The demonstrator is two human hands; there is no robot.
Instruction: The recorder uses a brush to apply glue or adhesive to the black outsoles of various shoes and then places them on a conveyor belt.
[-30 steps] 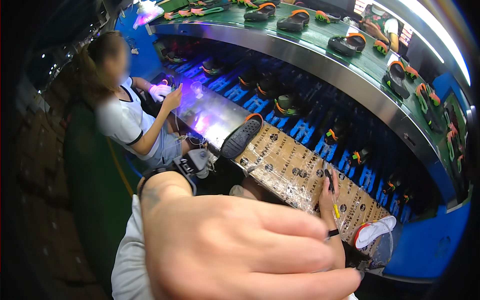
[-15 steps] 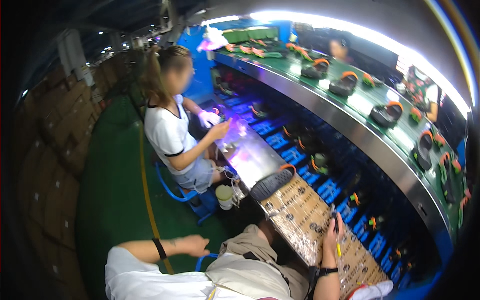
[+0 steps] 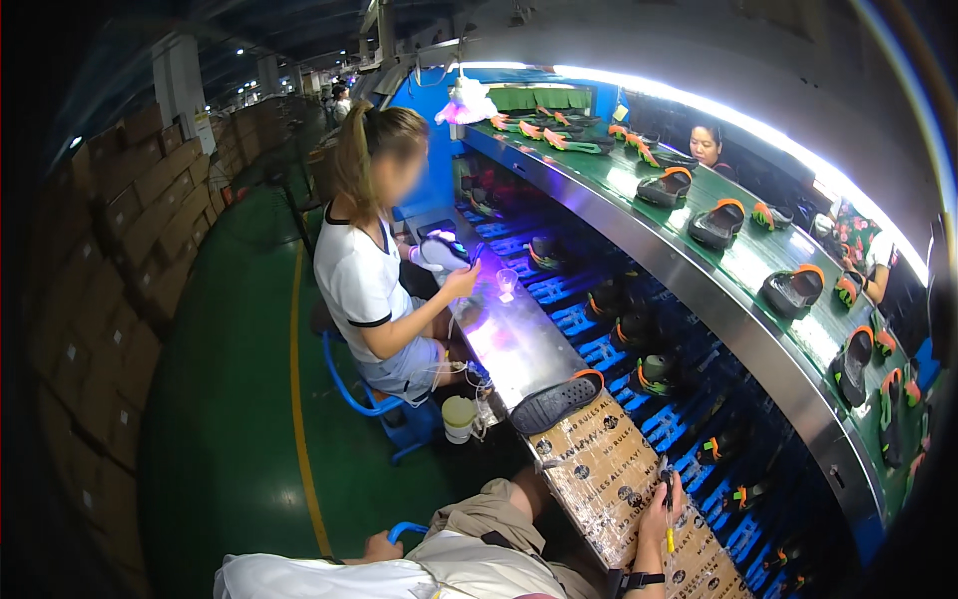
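My right hand (image 3: 659,511) is closed around a slim hand tool (image 3: 670,539), with yellow and black parts and a narrow tip pointing away from me; its exact kind is unclear. It rests over the cardboard-covered bench (image 3: 589,461). At the far end of the cardboard lies a dark perforated clog (image 3: 555,403) with an orange strap, apart from both hands. My left hand (image 3: 382,547) is low beside my lap, closed at the curved blue edge of a stool (image 3: 407,529); its fingers are partly hidden.
A co-worker (image 3: 369,260) sits ahead holding a shoe (image 3: 439,252) under purple light. A green conveyor (image 3: 738,262) carries clogs on the right, above a lower rack with blue parts (image 3: 604,354). A bucket (image 3: 459,417) stands by the bench; cartons (image 3: 120,280) line the left.
My left hand has moved down and back to the blue stool edge. My right hand still holds the tool. The view has shifted, and the co-worker's shoe shows more clearly.
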